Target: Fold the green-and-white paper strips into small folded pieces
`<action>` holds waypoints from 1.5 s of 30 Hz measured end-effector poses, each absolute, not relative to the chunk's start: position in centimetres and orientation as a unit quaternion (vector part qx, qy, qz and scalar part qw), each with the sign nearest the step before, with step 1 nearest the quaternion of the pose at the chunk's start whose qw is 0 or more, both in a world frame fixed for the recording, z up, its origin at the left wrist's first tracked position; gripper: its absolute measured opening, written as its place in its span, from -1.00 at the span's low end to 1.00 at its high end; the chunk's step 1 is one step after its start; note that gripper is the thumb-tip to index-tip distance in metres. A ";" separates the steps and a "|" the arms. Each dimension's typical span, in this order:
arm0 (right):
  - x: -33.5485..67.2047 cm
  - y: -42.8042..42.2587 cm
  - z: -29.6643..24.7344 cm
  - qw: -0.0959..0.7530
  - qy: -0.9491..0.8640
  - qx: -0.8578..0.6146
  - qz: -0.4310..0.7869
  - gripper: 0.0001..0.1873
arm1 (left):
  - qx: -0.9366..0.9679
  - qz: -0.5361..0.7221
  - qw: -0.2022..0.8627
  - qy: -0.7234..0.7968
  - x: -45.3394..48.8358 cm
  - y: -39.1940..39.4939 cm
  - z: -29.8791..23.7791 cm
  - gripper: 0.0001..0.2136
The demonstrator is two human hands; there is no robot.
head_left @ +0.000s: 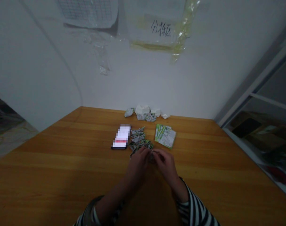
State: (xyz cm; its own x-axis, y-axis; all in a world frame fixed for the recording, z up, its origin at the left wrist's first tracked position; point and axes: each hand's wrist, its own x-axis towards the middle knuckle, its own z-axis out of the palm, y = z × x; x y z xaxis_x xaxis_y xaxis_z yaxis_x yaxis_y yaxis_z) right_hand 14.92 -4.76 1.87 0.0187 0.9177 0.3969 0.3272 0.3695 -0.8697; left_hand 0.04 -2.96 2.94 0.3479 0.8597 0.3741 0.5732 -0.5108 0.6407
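My left hand (139,163) and my right hand (165,163) meet near the middle of the wooden table (91,185), fingertips pinched close together. Between them is a small crumpled piece of printed paper (151,157), mostly hidden by the fingers. Just beyond my left hand lie several folded pieces of green, white and black printed paper (138,138), partly covered by that hand. A short stack of flat green and white printed sheets or packets (165,135) rests past my right hand.
A phone (121,136) with a lit, blurred screen lies left of the folded papers. Crumpled white tissues (143,109) and wadded printed paper (146,117) sit along the wall. Taped sheets (161,29) hang above. A shelf frame (258,94) stands at the right.
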 end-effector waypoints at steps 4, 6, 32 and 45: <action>14.5 -4.5 1.0 0.559 -0.570 -0.489 0.352 -0.76 | 0.815 0.321 0.164 0.454 0.6 -3.3 2.8 -0.79; 14.4 -4.4 0.7 0.568 -0.539 -0.491 0.382 -0.76 | 0.828 0.297 0.141 0.455 0.8 -3.3 2.8 -0.80; 12.8 -5.0 1.4 0.662 -0.382 -0.520 0.381 -0.79 | 0.753 0.421 0.250 0.440 1.7 -3.6 2.5 -0.81; 13.8 -4.4 1.1 0.689 -0.364 -0.490 0.391 -0.74 | 0.670 0.516 0.301 0.441 1.1 -3.3 4.3 -0.82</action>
